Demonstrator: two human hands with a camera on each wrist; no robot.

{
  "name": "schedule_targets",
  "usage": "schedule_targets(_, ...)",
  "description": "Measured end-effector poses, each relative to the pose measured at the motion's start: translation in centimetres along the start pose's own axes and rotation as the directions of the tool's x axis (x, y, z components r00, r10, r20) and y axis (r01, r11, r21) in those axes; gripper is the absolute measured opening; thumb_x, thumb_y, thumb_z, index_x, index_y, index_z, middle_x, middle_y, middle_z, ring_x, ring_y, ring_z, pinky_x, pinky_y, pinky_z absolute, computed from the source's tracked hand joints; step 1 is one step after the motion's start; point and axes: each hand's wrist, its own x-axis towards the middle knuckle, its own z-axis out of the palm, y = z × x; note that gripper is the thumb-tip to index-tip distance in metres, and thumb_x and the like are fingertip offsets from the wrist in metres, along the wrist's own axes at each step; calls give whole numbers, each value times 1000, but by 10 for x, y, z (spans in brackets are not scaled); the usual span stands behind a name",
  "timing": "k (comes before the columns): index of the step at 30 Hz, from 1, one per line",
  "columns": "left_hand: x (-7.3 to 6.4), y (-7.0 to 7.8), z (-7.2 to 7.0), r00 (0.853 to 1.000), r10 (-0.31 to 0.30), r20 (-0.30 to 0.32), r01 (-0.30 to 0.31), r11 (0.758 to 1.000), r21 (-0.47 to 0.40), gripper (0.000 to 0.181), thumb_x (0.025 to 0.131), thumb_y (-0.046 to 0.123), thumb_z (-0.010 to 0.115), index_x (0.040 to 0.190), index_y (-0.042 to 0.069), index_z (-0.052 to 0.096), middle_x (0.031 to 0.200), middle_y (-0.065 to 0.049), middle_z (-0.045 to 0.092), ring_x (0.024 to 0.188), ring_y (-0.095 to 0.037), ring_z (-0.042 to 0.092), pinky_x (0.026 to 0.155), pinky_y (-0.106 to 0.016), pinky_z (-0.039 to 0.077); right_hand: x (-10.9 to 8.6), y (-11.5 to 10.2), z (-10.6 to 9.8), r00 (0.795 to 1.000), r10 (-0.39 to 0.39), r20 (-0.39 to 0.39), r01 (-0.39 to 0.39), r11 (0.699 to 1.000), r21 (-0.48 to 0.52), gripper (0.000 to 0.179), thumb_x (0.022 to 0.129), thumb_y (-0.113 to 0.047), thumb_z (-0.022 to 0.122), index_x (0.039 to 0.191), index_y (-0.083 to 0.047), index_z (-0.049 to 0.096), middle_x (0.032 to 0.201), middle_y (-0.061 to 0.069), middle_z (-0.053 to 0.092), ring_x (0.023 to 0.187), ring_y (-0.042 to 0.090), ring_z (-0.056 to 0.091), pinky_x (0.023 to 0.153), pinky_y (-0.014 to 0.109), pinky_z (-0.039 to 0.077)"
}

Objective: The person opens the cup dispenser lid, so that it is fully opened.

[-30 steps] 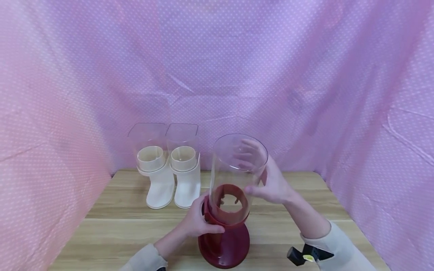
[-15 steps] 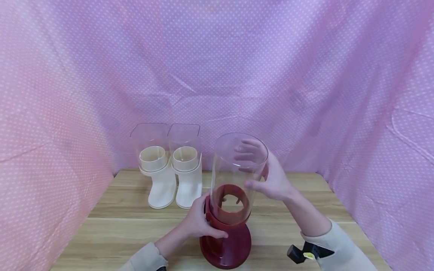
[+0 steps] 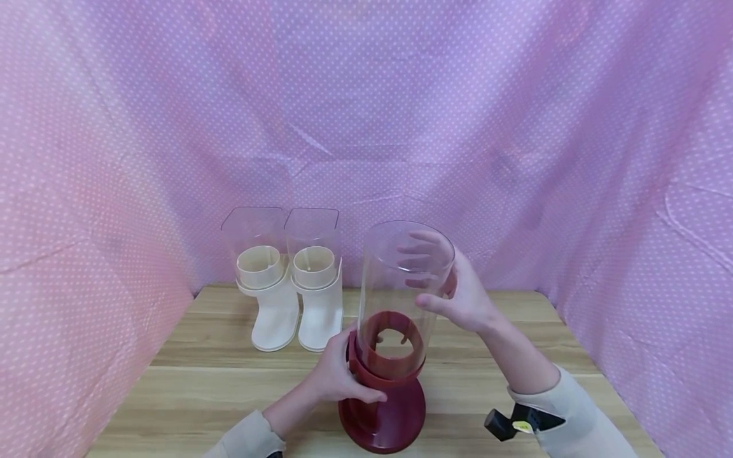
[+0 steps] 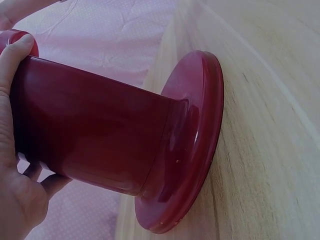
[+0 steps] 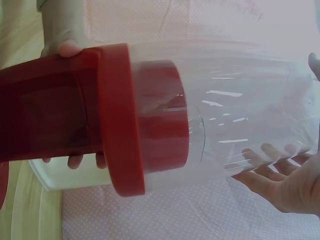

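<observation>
Near me, at the middle of the pale wooden table (image 3: 487, 394), stands a glossy dark-red stand (image 3: 401, 413) with a round foot; the person's left hand (image 3: 334, 376) grips it below its brighter red collar (image 5: 121, 120). The right hand (image 3: 465, 302) holds the far right side of a tall, clear cylinder (image 3: 386, 289), fingers and thumb spread around it. The cylinder's lower end already sits in the collar, so joining looks mostly done; whether it's locked I can't tell, and release remains. Far left, 2 cream-white stands (image 3: 276, 321) bear clear containers (image 3: 312, 226).

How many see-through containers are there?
3: the round container on the red stand; farther back, the left container and right container, each on a white stand.
</observation>
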Motion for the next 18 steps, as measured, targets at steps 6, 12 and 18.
schedule_targets(6, -1, 0, -1, 1000, 0, 2, 0, 1000, 13, 98, 58, 14, 105, 143, 15, 57, 127, -6, 74, 117, -18, 70, 102, -35, 61, -2, -4, 0, 999, -35, 6, 35, 999, 2, 91, 86, -30, 91, 155, 1, 42, 146, 20, 62, 126, 32, 71, 97, 50, 63)
schedule_targets(12, 0, 1, -2, 1000, 3, 1, -3, 999, 39, 96, 58, 16, 105, 142, 18, 58, 126, -5, 73, 115, -27, 70, 101, -34, 62, -3, -10, 3, 995, -102, 12, 102, 993, -54, 93, 82, -23, 93, 154, 7, 41, 143, 29, 59, 127, 35, 70, 94, 50, 64)
schedule_targets(18, 1, 1, -3, 1000, 17, 17, -17, 999, 31, 98, 59, 15, 105, 144, 17, 56, 128, -6, 72, 117, -29, 69, 102, -35, 61, -3, -13, 4, 997, -76, -6, 75, 995, -68, 93, 79, -16, 93, 153, 6, 42, 144, 27, 60, 127, 33, 70, 92, 51, 65)
